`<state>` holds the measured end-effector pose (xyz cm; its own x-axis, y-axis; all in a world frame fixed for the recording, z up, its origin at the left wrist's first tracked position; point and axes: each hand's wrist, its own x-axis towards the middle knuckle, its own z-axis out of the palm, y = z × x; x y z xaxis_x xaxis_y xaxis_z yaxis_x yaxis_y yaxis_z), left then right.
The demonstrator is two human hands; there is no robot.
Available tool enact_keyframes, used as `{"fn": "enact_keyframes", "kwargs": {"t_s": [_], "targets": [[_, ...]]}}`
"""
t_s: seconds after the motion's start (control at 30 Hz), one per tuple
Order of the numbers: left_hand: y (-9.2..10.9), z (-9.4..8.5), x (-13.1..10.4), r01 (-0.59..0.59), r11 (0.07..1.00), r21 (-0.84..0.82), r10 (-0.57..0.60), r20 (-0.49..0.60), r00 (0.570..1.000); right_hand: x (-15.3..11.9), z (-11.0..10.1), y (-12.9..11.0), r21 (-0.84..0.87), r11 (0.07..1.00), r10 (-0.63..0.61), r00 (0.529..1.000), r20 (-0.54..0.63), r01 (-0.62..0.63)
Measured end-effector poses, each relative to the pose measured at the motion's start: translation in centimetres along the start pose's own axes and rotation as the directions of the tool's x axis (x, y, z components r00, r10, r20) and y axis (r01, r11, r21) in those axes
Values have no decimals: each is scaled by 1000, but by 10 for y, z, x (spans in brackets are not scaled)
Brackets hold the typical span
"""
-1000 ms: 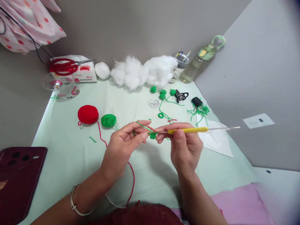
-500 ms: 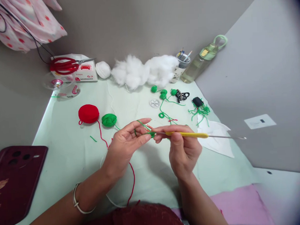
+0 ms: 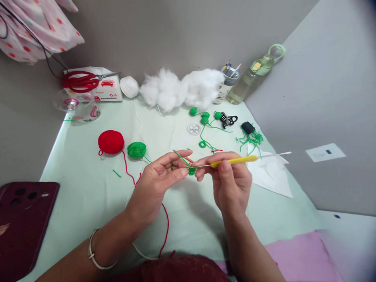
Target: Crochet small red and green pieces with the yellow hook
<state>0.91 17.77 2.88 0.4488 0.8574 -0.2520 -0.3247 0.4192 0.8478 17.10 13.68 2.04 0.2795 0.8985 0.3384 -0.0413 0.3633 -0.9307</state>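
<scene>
My left hand (image 3: 160, 177) pinches a small green crochet piece (image 3: 192, 171) between thumb and fingers, and green yarn runs up over its raised index finger. My right hand (image 3: 232, 176) is closed on the yellow handle of a crochet hook (image 3: 234, 160). The hook's metal tip meets the green piece; its other end points right, slightly upward. Something orange shows behind the piece, too hidden to name. A green yarn ball (image 3: 137, 150) lies beyond my left hand, beside a red yarn ball (image 3: 111, 142).
White stuffing (image 3: 164, 90), a white yarn ball (image 3: 129, 87) and red scissors (image 3: 81, 81) on a box line the back. A bottle (image 3: 250, 79) leans at the right wall. Small green crocheted pieces (image 3: 205, 117) and a black hair clip (image 3: 229, 120) lie ahead. A phone (image 3: 27, 229) is at left.
The crochet hook's right end has swung upward and a little left as my right hand turned. More of the green piece shows below the fingers. My left hand has barely moved.
</scene>
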Motion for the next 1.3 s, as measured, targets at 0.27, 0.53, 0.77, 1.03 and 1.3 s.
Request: {"fn": "enact_keyframes", "kwargs": {"t_s": [0.27,0.53,0.77,1.03,1.3], "targets": [[3,0,1,-82,991,104,86,-28,996,-4,0,-1,-112,987,-116,993,8,116],[-3,5,0,-240,915,324,292,-120,949,-7,1,5,-359,805,-428,882,200,472],[-8,-4,2,-424,746,513,499,-10,867,-4,2,8,-308,846,-417,900,129,436],[-2,-10,5,-353,838,417,412,-59,909,-5,5,8,-263,903,-327,941,90,339],[-1,-5,7,8,997,-78,-7,11,1000,-7,13,9,-293,863,-428,904,12,413]]}}
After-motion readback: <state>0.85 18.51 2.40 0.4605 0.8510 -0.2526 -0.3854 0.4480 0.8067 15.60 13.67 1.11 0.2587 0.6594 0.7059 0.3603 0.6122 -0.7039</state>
